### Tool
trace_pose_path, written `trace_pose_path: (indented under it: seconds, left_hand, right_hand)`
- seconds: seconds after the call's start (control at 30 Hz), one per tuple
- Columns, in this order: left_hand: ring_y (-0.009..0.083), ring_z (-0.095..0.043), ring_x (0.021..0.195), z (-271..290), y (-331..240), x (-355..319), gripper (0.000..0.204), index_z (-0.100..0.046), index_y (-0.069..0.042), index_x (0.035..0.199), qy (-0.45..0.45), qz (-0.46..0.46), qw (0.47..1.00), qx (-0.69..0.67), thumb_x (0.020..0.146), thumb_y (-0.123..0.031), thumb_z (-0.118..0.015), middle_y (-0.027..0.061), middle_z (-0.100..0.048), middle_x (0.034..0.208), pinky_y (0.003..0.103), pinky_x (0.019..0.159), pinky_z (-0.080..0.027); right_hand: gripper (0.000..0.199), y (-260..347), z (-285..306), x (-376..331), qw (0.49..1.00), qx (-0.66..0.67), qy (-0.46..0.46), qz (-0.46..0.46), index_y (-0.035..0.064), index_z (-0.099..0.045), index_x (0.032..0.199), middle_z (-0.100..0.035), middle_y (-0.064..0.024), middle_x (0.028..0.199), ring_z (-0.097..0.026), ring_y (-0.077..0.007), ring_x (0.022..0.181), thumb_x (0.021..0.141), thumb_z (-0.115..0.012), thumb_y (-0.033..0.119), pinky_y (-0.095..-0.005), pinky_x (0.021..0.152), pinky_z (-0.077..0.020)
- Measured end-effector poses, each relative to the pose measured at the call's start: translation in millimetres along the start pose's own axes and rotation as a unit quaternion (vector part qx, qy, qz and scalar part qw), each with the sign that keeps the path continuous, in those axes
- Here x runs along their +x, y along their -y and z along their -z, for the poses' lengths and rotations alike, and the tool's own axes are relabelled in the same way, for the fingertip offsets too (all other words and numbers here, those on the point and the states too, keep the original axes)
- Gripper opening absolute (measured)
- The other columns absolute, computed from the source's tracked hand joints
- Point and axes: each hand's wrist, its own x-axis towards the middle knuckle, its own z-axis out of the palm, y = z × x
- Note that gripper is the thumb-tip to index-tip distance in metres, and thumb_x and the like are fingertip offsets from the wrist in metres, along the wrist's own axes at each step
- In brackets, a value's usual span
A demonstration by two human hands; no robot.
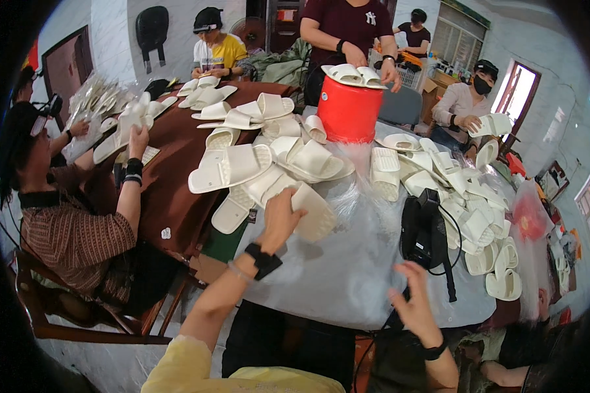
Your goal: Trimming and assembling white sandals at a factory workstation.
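Note:
My left hand [280, 219] is closed on the edge of a cream slipper [316, 213], at the near side of a loose heap of the same slippers. Just beyond it, another slipper [233, 168] lies across the heap, its wide strap facing up. My right hand [414, 302] hovers over the near table edge, fingers apart and slightly blurred, with nothing in it. The closest thing to that hand is a black device [419, 229] with a cable and a strap, resting on the grey plastic-covered tabletop [347, 275].
A red bucket-like drum [351, 108] stands at the far side, slippers on top under a standing person's hands. A bigger slipper pile [469, 209] covers the right. Co-workers handle slippers at the left and far right. A brown-covered table [170, 203] adjoins on the left, beside a wooden chair [98, 324].

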Motion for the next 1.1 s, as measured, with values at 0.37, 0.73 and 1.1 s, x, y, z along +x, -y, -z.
trace_pose_path:
  seconds: [0.37, 0.73, 1.1]
  left_hand:
    - [0.0245, -0.057, 0.085, 22, -73, -125, 0.036, -0.052, 0.000, 0.104, 0.129, 0.015, 0.954, -0.271, 0.073, -0.012, -0.066, 0.0136, -0.060, 0.092, 0.032, 0.071, -0.044]
    - [0.0381, -0.025, 0.123, 6, -48, -157, 0.068, -0.039, 0.000, 0.123, 0.158, 0.070, 0.979, 0.103, 0.075, -0.045, -0.058, 0.0230, -0.030, 0.132, 0.061, 0.089, -0.023]
    - [0.0364, -0.031, 0.120, 22, 27, -124, 0.047, -0.049, -0.005, 0.115, 0.189, -0.021, 0.981, -0.030, 0.071, -0.020, -0.060, 0.0196, -0.033, 0.129, 0.056, 0.093, -0.027]
  right_hand:
    - [0.103, -19, -111, -41, 0.900, 0.372, -0.083, -0.214, 0.0043, 0.019, 0.132, -0.001, -0.0253, 0.137, -0.010, -0.0328, 0.128, 0.078, -0.065, 0.027, -0.0437, 0.103, -0.0157]
    - [0.096, 9, -151, -44, 0.980, -0.045, -0.126, -0.146, -0.0008, -0.014, 0.134, -0.021, -0.0293, 0.130, -0.019, -0.0414, 0.123, 0.068, -0.067, 0.045, -0.0484, 0.100, -0.0157]
    - [0.089, -18, -74, -19, 0.943, -0.172, -0.202, -0.203, 0.0081, -0.026, 0.131, -0.034, -0.0187, 0.125, -0.026, -0.0369, 0.120, 0.053, -0.069, 0.010, -0.0495, 0.098, -0.0153]
